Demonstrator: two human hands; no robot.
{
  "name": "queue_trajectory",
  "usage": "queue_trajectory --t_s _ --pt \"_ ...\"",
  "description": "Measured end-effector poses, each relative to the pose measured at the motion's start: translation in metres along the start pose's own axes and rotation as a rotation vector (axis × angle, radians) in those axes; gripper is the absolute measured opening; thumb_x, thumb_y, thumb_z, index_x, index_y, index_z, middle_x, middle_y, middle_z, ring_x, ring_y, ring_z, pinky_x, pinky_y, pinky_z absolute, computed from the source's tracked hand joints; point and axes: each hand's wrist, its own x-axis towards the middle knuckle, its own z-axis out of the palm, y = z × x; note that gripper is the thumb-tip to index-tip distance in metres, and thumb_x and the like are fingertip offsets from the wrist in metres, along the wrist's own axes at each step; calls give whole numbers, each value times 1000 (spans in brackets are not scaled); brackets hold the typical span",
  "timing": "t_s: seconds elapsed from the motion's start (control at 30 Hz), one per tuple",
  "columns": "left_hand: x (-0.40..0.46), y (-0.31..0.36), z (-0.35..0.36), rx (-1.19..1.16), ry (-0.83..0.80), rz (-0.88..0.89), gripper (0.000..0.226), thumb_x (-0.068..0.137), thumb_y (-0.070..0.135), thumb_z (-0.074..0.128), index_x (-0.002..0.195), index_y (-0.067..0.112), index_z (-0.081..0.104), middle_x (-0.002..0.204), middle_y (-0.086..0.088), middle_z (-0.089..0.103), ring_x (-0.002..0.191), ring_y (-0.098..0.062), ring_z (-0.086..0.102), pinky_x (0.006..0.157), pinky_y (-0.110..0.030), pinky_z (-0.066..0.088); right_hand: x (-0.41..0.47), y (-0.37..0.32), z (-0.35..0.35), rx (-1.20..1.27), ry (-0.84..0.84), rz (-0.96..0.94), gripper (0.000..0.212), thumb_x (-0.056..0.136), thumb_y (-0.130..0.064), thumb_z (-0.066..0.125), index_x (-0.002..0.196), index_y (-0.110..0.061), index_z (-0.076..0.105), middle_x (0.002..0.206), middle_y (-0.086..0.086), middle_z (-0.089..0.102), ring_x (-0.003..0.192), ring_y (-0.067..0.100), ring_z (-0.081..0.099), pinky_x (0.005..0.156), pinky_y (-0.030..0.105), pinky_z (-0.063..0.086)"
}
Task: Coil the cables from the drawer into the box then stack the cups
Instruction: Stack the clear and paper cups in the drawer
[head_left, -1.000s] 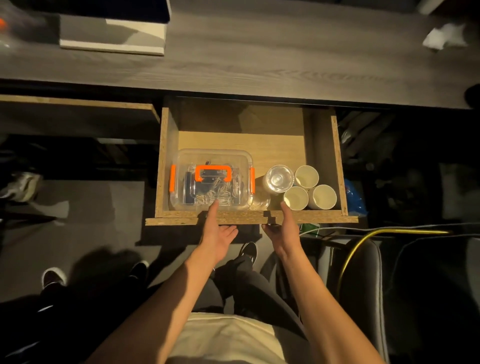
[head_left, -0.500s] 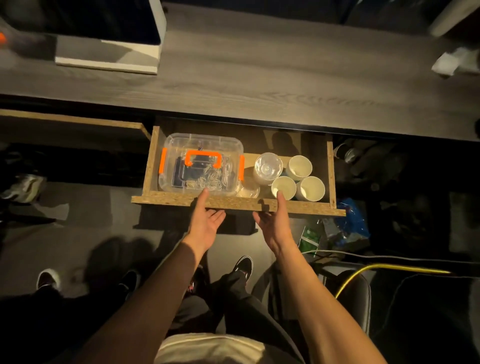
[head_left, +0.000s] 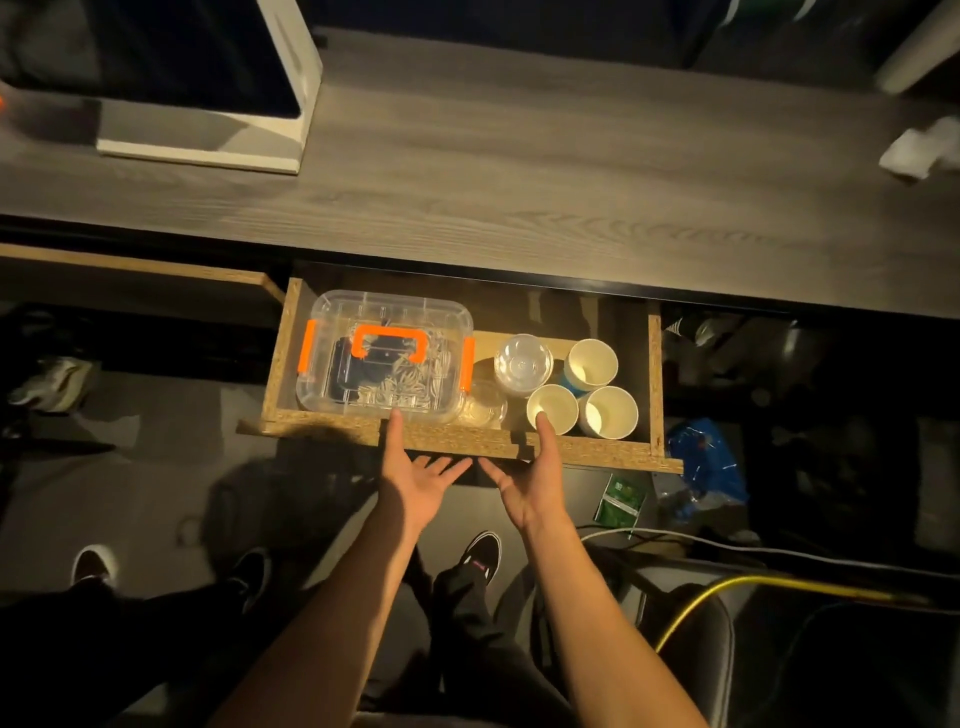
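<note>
Both hands press on the near front board of the drawer (head_left: 597, 451) with palms up and fingers spread: the left hand (head_left: 415, 480) has its thumb laid over the board's top edge just in front of the box, and the right hand (head_left: 530, 480) has its thumb over the edge in front of a cup. Neither hand grips anything; the other fingers reach under the board, where their tips are hidden.

Inside the drawer, at the left, sits one clear plastic box (head_left: 384, 356) with a closed lid, an orange handle and two orange side latches; coiled cables (head_left: 400, 379) show through it. Right of the box stand three white paper cups (head_left: 592, 364), open ends up, in a tight cluster. Between box and paper cups are clear plastic cups (head_left: 522, 361): one taller stack and one low piece nearer the front; the stack's count cannot be told.

Over the drawer's far part runs the grey wood desk top (head_left: 519, 171), carrying a white monitor stand (head_left: 208, 135) at far left. Below, on the floor at right, lie a yellow cable (head_left: 769, 584) and a blue plastic bag (head_left: 706, 462).
</note>
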Motion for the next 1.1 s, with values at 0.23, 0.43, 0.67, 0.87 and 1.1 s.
queue_trajectory --t_s 0.23,0.43,0.67,0.87,1.1 --pt "17 2 10 74 -123 61 57 88 57 64 136 29 50 139 -17 50 122 -42 52 99 -66 44 13 7 -4 -9 -41 -93 61 85 -48 69 136 -20 53 131 13 63 123 32 59 97 57 51" --pt "39 24 45 128 -210 35 45 91 50 60 129 31 44 139 -18 43 136 -45 40 110 -63 36 36 -26 26 -55 -88 -110 58 86 -47 65 136 -23 51 132 13 62 123 30 59 100 56 50" --pt "69 46 91 143 -277 44 65 84 50 66 140 34 39 149 -16 36 138 -45 37 109 -64 35 72 -56 65 -89 -73 -135 66 85 -51 68 139 -19 50 136 17 59 123 33 59 91 52 56" --pt "91 64 129 115 -249 7 76 83 50 69 148 29 35 149 -19 35 140 -46 33 109 -64 36 91 -86 99 -71 -110 -143 32 93 -44 58 114 -21 61 119 13 65 118 34 61 100 60 47" --pt "118 80 164 79 -222 -12 74 87 45 70 148 19 37 151 -27 36 139 -48 36 104 -67 41 117 -105 134 -57 -15 -112 49 96 -35 61 136 -9 48 131 19 60 117 36 61 92 60 52"
